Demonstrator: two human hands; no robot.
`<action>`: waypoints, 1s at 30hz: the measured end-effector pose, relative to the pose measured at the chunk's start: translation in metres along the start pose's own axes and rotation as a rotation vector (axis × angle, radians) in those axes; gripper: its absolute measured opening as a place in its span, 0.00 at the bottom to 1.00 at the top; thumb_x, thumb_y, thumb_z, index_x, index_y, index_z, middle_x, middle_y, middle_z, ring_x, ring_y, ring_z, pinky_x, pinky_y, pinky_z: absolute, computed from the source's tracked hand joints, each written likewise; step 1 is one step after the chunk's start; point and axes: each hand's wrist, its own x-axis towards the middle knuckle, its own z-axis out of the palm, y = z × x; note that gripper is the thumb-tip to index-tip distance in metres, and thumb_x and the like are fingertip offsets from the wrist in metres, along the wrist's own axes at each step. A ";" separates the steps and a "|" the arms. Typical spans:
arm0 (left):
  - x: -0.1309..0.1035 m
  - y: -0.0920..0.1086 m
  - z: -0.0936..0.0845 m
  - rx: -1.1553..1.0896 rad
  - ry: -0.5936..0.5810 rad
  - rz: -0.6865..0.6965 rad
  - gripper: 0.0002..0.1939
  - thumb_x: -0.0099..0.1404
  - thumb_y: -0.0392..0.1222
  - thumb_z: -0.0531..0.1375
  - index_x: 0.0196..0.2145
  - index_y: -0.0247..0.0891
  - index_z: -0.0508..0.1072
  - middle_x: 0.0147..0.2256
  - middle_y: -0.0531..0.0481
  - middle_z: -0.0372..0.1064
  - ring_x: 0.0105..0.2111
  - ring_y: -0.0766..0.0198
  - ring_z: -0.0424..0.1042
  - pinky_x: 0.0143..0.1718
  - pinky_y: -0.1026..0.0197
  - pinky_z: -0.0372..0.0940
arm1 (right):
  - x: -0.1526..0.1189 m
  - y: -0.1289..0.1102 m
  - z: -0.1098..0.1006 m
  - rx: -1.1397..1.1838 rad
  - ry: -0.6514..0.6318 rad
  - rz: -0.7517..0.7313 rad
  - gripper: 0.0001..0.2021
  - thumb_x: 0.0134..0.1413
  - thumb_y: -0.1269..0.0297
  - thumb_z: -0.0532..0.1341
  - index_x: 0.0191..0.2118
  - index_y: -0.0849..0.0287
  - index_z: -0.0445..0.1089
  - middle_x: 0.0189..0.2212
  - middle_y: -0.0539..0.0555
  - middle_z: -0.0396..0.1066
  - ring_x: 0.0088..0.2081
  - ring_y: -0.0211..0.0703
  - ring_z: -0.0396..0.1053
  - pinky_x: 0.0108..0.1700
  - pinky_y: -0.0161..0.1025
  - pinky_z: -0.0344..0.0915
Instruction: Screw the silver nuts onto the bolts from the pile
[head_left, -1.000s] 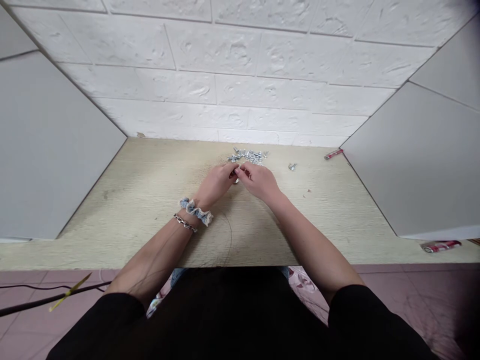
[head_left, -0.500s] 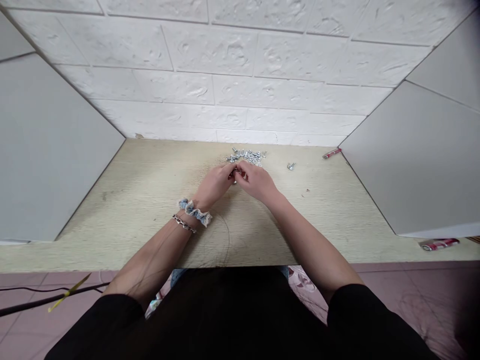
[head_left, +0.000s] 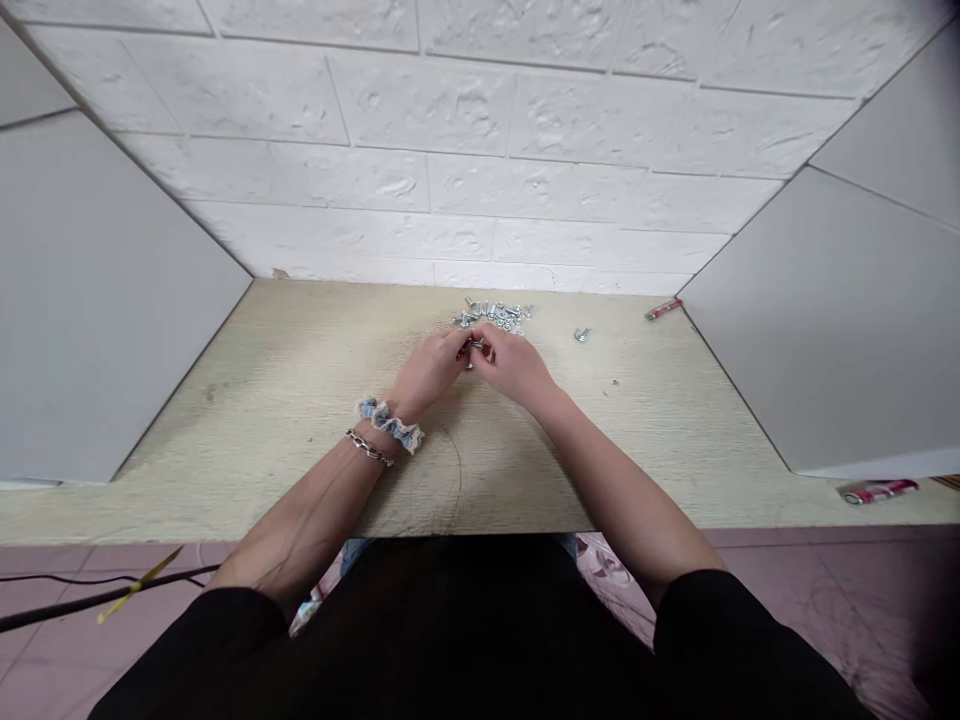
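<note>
In the middle of the wooden board, my left hand and my right hand meet with their fingertips pinched together. Between them shows a small silver bolt, gripped from both sides and mostly covered by the fingers. Whether a nut or washer is on it I cannot make out. Just beyond the fingertips lies a loose heap of silver bolts, nuts and washers. A shiny metal piece peeks out under the hands. Off to the right, a bolt with a washer lies alone.
A white brick-patterned wall closes off the back. Grey panels stand at the left and right. Red metallic tubes lie by the right panel, one at the back and one near the front edge.
Both hands stay in place, with only a slight shift of the fingers. Slightly more of the silver bolt shows between them.
</note>
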 end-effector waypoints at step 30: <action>0.001 -0.001 0.000 0.002 0.006 0.008 0.12 0.61 0.30 0.55 0.42 0.35 0.73 0.33 0.48 0.74 0.30 0.66 0.69 0.32 0.65 0.60 | -0.001 -0.002 -0.005 -0.040 -0.060 0.060 0.12 0.60 0.60 0.50 0.43 0.56 0.66 0.29 0.51 0.73 0.29 0.41 0.66 0.30 0.35 0.53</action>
